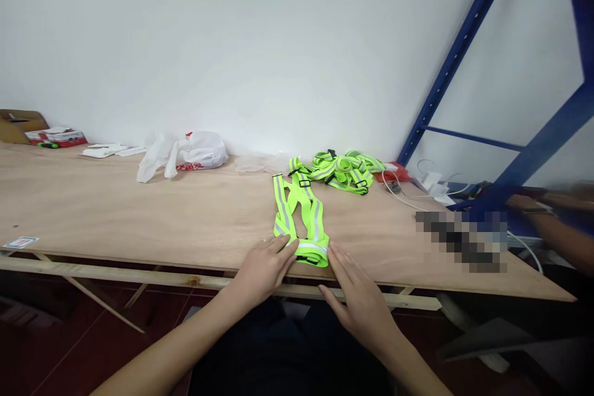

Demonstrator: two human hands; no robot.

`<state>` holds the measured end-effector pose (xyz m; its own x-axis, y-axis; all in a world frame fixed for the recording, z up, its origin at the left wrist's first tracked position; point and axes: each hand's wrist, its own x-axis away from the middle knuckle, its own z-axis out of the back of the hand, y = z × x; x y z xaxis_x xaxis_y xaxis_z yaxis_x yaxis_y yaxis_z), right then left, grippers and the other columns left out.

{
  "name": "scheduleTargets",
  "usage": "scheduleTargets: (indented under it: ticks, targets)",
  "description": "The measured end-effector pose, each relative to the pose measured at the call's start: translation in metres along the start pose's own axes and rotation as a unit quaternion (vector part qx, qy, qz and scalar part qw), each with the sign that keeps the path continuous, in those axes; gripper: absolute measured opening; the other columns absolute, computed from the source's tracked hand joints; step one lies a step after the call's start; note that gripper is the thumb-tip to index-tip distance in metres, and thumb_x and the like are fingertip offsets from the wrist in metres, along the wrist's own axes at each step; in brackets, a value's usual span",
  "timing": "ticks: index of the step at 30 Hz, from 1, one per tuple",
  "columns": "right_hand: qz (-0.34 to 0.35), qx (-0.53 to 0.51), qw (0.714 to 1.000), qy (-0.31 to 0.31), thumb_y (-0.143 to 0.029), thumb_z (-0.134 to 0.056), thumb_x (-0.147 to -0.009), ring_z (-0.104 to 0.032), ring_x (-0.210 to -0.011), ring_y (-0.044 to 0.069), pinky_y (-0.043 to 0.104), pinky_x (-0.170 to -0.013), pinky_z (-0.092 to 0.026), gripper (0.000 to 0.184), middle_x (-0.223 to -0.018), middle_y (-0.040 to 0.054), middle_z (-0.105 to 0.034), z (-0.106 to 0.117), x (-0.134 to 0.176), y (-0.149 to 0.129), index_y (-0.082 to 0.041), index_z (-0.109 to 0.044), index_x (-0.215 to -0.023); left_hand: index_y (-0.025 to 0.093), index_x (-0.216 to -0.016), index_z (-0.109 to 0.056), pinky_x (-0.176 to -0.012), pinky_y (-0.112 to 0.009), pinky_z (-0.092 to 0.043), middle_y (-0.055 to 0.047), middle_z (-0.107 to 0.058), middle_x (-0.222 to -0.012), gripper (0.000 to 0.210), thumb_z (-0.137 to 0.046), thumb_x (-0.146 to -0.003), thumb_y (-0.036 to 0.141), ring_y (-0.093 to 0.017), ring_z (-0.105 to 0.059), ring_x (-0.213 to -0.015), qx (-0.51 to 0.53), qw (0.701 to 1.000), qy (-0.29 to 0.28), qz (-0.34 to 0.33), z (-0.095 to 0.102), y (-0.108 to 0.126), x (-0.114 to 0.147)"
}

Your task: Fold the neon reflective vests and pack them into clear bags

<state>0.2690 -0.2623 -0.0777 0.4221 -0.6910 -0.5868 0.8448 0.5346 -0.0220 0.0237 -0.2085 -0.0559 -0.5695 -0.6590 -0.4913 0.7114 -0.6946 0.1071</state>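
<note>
A neon-yellow reflective harness vest (316, 218) with grey stripes and black buckles lies on the wooden table in front of me. Its straps stretch away from me, and its near end is gathered into a flat folded band. My left hand (265, 267) rests at the left end of that band, fingers extended over its edge. At the right end, my right hand (356, 294) touches the band with straight fingertips, its thumb apart. Behind the vest lies a tangled pile of similar reflective straps (346, 168), partly overlapping its far end.
White plastic bags (204, 150) and folded white material (109, 150) sit along the wall. A red-and-white box (58, 137) is far left. A blue metal frame (457, 55), a white cable (408, 203) and another person's arm (552, 226) are on the right.
</note>
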Motion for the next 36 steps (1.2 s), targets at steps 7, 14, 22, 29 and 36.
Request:
scheduleTargets:
  ticks: [7,14,22,29,36]
  targets:
    - [0.047,0.002,0.997,-0.064,-0.035,-0.054,-0.097,-0.039,-0.146,0.031,0.051,-0.115,-0.042,0.085,-0.160,0.0160,-0.036,-0.002,-0.011,-0.006,-0.017,-0.004,-0.163,0.022,-0.106,-0.070,-0.086,-0.032,-0.058,-0.007,-0.073,-0.120,0.024,-0.050,-0.101,0.033,-0.023,-0.072,-0.103,0.088,0.996,0.011,0.004,0.015,-0.007,-0.007]
    - [0.100,-0.041,0.987,-0.116,-0.030,-0.055,-0.096,-0.034,-0.148,0.029,0.053,-0.118,-0.037,0.075,-0.159,0.0128,-0.038,0.006,-0.040,-0.009,-0.019,-0.020,-0.161,0.024,-0.139,-0.052,-0.091,-0.035,-0.056,-0.010,-0.062,-0.136,0.041,-0.051,-0.098,0.029,-0.026,-0.065,-0.116,0.101,0.995,-0.026,0.011,0.031,-0.005,-0.011]
    - [0.081,-0.086,0.986,-0.119,-0.024,-0.055,-0.095,-0.049,-0.139,0.029,0.053,-0.113,-0.043,0.057,-0.147,0.0168,-0.054,0.011,-0.050,-0.009,-0.015,-0.043,-0.150,0.014,-0.154,-0.030,-0.119,-0.045,-0.032,-0.017,-0.040,-0.157,0.056,-0.043,-0.101,0.028,-0.029,-0.035,-0.147,0.029,0.992,-0.066,-0.099,0.019,0.015,-0.010]
    - [0.083,-0.091,0.989,-0.088,-0.023,-0.054,-0.095,-0.050,-0.138,0.027,0.052,-0.113,-0.045,0.051,-0.147,0.0163,-0.055,0.005,-0.048,-0.011,-0.014,-0.048,-0.145,0.011,-0.156,-0.023,-0.120,-0.052,-0.027,-0.018,-0.044,-0.155,0.057,-0.037,-0.104,0.029,-0.031,-0.036,-0.147,-0.047,0.996,-0.054,-0.061,0.012,0.015,0.014]
    - [0.081,-0.098,0.989,-0.074,-0.023,-0.055,-0.095,-0.052,-0.136,0.027,0.052,-0.112,-0.046,0.049,-0.144,0.0162,-0.057,0.005,-0.048,-0.011,-0.013,-0.051,-0.143,0.012,-0.156,-0.024,-0.116,-0.048,-0.038,-0.017,-0.044,-0.155,0.058,-0.039,-0.104,0.033,-0.029,-0.040,-0.145,0.000,0.997,-0.059,-0.054,0.016,0.002,0.015]
